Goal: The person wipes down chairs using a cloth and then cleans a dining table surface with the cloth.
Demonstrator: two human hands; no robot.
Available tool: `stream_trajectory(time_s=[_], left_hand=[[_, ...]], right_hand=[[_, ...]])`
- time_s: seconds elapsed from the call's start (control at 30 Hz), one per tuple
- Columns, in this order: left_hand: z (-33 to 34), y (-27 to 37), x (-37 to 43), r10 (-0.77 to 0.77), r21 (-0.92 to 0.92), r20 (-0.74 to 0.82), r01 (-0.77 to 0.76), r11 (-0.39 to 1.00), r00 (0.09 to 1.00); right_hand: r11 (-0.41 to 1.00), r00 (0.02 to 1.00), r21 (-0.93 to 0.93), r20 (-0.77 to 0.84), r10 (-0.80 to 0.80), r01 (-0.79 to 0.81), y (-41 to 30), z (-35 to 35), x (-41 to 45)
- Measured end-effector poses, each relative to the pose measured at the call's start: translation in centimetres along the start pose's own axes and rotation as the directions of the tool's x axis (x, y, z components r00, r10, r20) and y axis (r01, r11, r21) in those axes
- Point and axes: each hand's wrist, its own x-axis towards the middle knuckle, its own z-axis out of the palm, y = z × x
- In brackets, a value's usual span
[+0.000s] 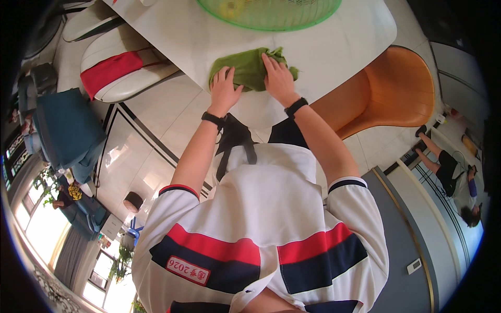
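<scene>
A folded green cloth (248, 70) lies on the white marble-look table (332, 58), its right end bunched and ragged. My left hand (226, 88) rests on the cloth's left end, fingers spread over it and thumb at the near edge. Flat across the right part lies my right hand (279, 79), its fingertips near the bunched end. Neither hand visibly pinches or lifts the fabric. Beyond the cloth, a green plastic basket (270, 27) with a slotted wall is cut off by the top of the view.
An orange chair (403, 86) stands against the table's right side. To the left are white chairs, one with a red cloth (113, 72) over its seat. A teal-covered piece of furniture (68, 129) is farther left. Another person (450, 172) appears at the far right.
</scene>
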Motion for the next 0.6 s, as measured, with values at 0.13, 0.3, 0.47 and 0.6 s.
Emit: stream_trajectory(time_s=[0.13, 0.3, 0.47, 0.6], left_hand=[[-0.6, -1.0, -1.4, 0.01, 0.086, 0.049, -0.014, 0.996, 0.999], [-0.8, 0.0, -1.0, 0.061, 0.028, 0.172, -0.067, 0.997, 0.983], [0.4, 3.0, -0.3, 0.215, -0.022, 0.251, -0.216, 0.976, 0.944], [1.6, 5.4, 0.1, 0.201, -0.125, 0.277, -0.172, 0.977, 0.94]], right_hand=[[0.978, 0.977, -0.079, -0.102, 0.185, -0.194, -0.7, 1.0, -0.8], [0.927, 0.956, -0.232, -0.098, 0.278, -0.294, 1.3, -0.7, -0.2], [0.89, 0.926, -0.255, -0.115, 0.36, -0.378, 5.1, -2.9, 0.0], [0.92, 0.932, -0.152, -0.045, 0.36, -0.363, 9.4, -4.2, 0.6]])
